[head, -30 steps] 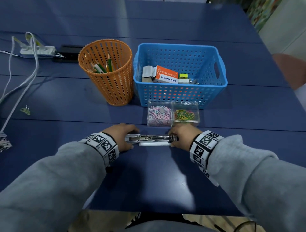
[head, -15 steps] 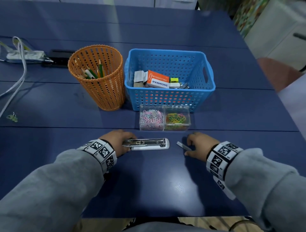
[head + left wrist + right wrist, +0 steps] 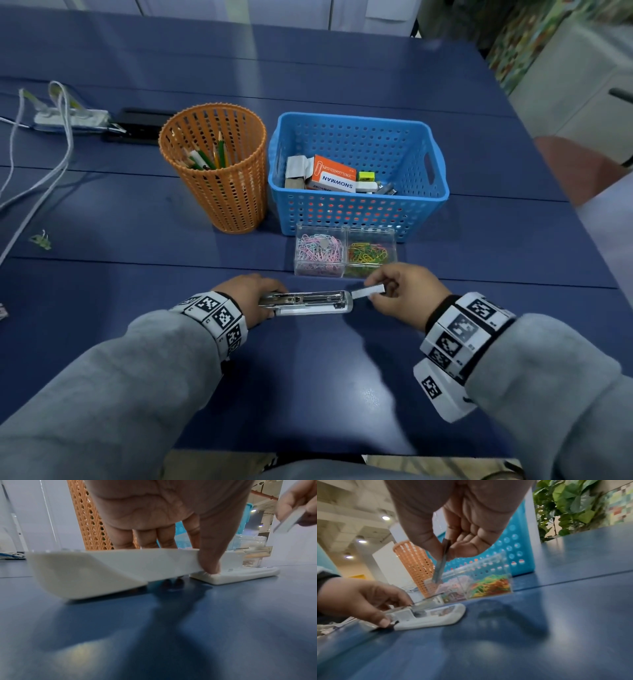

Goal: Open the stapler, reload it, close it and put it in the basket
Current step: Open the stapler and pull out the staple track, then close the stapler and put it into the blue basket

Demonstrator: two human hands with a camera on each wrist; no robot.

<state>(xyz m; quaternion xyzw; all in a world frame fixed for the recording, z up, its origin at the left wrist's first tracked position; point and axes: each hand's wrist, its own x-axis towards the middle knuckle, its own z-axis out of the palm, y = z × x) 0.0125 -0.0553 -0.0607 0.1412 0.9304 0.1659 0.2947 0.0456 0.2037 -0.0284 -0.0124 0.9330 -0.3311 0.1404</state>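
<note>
Your left hand (image 3: 251,296) grips the opened stapler (image 3: 308,303); only your right wrist view shows your right hand (image 3: 453,524) pinching the staple strip (image 3: 441,562).

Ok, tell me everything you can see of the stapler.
The stapler is white, plastic-looking, with a metal magazine channel exposed on top. It lies opened flat on the blue table, its length running left to right, in front of the clear paper-clip box. The white top cover is swung back to the left. The left hand holds it at the hinge end, thumb pressed on the side. The right hand pinches a strip of staples at its front tip.
</note>
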